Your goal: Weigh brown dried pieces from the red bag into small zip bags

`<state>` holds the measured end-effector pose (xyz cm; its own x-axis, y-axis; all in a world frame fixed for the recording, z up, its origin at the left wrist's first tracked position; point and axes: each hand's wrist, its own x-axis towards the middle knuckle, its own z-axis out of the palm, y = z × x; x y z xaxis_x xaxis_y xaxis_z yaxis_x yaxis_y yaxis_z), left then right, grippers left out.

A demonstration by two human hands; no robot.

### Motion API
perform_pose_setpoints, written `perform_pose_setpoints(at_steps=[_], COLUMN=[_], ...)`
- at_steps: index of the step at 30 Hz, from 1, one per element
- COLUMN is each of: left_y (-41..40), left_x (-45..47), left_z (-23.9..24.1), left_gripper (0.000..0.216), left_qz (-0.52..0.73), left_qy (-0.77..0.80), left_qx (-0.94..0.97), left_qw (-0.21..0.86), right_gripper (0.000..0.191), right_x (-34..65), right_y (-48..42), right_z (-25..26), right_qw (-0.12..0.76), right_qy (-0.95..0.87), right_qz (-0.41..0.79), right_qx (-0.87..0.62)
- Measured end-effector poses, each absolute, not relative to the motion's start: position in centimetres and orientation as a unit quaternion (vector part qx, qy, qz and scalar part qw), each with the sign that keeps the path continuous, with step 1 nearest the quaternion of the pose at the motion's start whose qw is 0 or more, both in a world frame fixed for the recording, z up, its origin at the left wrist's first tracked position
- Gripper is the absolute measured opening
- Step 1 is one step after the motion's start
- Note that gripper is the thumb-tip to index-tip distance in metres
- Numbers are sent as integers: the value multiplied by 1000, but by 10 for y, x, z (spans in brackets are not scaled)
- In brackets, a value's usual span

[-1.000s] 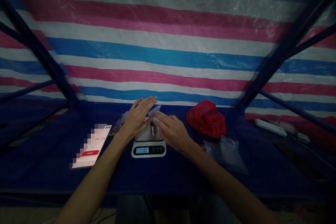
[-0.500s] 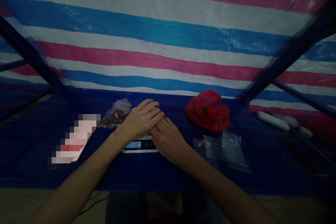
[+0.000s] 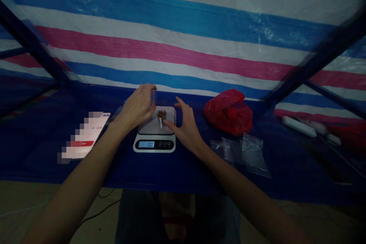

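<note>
A kitchen scale [image 3: 154, 146] with a lit display lies on the blue table, and a small metal cup [image 3: 160, 122] heaped with brown dried bits [image 3: 161, 114] stands on its plate. My left hand [image 3: 138, 105] is curled above the plate's left side, its fingers closed on a piece of clear plastic [image 3: 153, 99] that looks like a small bag; most of it is hidden. To the right of the cup, my right hand [image 3: 187, 126] is open, thumb and fingers spread. Its thumb tip is close to the cup; whether they touch, I cannot tell.
A phone [image 3: 85, 137], partly blurred out, lies left of the scale. On the right are a red plastic bag [image 3: 228, 112] and several clear zip bags [image 3: 254, 152]. A white device [image 3: 299, 127] sits farther right. Dark frame bars and striped sheeting enclose the table.
My hands were together over the scale's plate and have come apart, uncovering the cup. My left hand rose with clear plastic in it; my right hand opened and shifted right.
</note>
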<state>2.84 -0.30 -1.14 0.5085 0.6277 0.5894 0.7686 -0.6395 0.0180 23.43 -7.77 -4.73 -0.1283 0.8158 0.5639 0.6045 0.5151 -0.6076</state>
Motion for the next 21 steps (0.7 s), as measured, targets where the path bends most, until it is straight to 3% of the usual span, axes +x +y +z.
perform_pose_setpoints(at_steps=[2, 4, 9, 17, 21], left_y=[0, 1, 2, 6, 0], left_x=[26, 26, 26, 27, 35], left_z=[-14, -15, -18, -27, -27], left_gripper=[44, 43, 31, 15, 29], left_qz=[-280, -289, -312, -310, -297], left_qy=[-412, -414, -399, -404, -403], left_qx=[-859, -855, -859, -860, -866], left_qw=[119, 117, 72, 40, 13], right_gripper=[91, 92, 47, 32, 30], right_x=[230, 227, 224, 216, 221], right_y=[-72, -68, -62, -53, -60], right_z=[-54, -59, -61, -54, -47], right_qw=[414, 390, 402, 439, 500], right_qy=[-758, -766, -767, -755, -721], right_qz=[123, 121, 119, 152, 187], right_qx=[-489, -496, -486, -463, -442])
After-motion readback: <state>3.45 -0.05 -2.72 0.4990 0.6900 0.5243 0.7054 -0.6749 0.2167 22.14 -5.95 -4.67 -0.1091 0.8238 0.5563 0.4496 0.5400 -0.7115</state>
